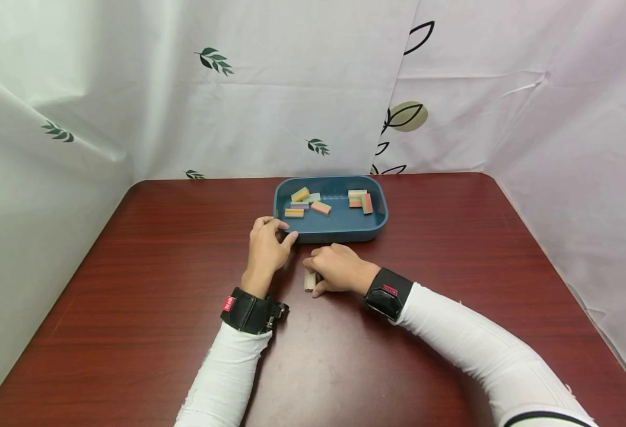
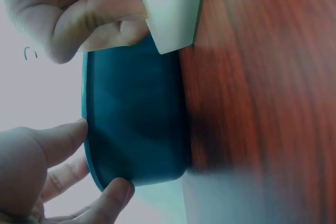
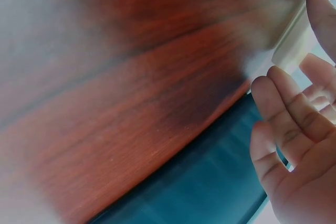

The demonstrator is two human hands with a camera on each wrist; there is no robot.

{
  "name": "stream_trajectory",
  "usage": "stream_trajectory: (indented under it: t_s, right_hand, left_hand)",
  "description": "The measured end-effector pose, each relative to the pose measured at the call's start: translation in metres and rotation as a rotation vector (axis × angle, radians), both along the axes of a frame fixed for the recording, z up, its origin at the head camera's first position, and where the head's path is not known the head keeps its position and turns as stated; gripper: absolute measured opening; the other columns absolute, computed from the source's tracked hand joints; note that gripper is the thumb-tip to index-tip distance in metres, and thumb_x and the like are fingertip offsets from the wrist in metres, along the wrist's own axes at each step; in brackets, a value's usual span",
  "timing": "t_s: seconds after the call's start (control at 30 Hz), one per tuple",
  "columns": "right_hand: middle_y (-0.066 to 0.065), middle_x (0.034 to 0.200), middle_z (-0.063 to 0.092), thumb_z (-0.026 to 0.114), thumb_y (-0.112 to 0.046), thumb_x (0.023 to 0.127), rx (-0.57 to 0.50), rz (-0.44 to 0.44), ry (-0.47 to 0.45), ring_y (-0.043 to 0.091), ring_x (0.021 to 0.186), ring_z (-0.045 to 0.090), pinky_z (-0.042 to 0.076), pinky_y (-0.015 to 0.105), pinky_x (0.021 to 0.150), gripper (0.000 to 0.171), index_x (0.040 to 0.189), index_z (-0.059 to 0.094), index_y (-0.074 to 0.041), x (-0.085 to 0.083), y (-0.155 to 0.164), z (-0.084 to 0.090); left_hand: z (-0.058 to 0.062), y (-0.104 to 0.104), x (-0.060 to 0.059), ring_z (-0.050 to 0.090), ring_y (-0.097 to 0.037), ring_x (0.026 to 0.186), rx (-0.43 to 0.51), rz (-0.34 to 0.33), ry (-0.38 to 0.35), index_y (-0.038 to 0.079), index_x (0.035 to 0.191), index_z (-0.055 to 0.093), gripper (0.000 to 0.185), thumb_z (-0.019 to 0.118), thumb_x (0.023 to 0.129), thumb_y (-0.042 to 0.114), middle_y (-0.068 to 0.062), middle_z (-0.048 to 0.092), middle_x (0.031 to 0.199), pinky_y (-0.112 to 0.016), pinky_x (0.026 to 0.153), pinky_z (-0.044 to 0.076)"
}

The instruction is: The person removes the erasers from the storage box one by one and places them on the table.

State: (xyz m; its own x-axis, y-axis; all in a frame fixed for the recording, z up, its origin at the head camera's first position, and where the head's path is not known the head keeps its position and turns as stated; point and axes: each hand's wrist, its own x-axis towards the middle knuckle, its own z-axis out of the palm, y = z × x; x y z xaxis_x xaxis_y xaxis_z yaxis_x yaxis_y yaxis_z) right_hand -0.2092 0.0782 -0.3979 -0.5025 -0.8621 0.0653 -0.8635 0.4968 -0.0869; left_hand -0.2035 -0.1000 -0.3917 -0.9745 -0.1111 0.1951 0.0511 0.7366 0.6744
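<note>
At the near left corner of a blue tray [image 1: 339,236], my left hand [image 1: 269,246] holds the rim and outer wall between thumb and fingers. The left wrist view shows its thumb on the tray's rim and a fingertip against the end wall. Just in front of the tray, my right hand [image 1: 339,268] grips a pale cream block [image 1: 310,281] low over the table. Part of this block [image 2: 173,9] is covered by the right fingers. Whether it touches the table is unclear.
Inside the tray, several pastel blocks lie loosely at the left, including an orange-pink block [image 1: 321,207]. More blocks, one a green-and-orange block [image 1: 366,204], sit together at the right. The reddish-brown table [image 1: 147,296] meets a white patterned curtain [image 1: 270,118] behind.
</note>
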Motion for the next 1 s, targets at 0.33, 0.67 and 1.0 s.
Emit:
stream_trajectory:
  t_s: [0.33, 0.67, 1.0]
  right_hand:
    - [-0.004, 0.075, 0.054, 0.085, -0.044, 0.071, 0.003, -0.003, 0.008, 0.009, 0.065, 0.053, 0.044, 0.028, 0.055, 0.04, 0.09, 0.065, -0.015, 0.0, 0.002, -0.0001]
    - [-0.005, 0.073, 0.054, 0.086, -0.042, 0.071, -0.003, 0.005, 0.003, 0.009, 0.064, 0.054, 0.044, 0.027, 0.055, 0.039, 0.088, 0.063, -0.015, -0.0007, 0.0038, 0.0021]
    - [-0.002, 0.079, 0.059, 0.084, -0.044, 0.072, -0.001, -0.001, 0.006, 0.013, 0.069, 0.058, 0.047, 0.031, 0.06, 0.039, 0.091, 0.066, -0.015, -0.0004, 0.0044, 0.0084]
  left_hand:
    - [0.0017, 0.0, -0.0011, 0.049, -0.033, 0.115, -0.012, -0.002, -0.013, 0.005, 0.106, 0.067, 0.025, 0.068, 0.093, 0.026, -0.017, 0.046, 0.133, -0.043, 0.091, 0.046]
    - [0.0025, -0.0007, -0.001, 0.049, -0.032, 0.114, -0.006, 0.004, -0.023, 0.005, 0.107, 0.067, 0.025, 0.068, 0.093, 0.026, -0.017, 0.045, 0.135, -0.042, 0.089, 0.046]
    - [0.001, -0.0004, 0.0005, 0.049, -0.032, 0.115, -0.01, 0.002, -0.027, 0.005, 0.107, 0.067, 0.025, 0.068, 0.093, 0.026, -0.017, 0.045, 0.134, -0.043, 0.09, 0.046]
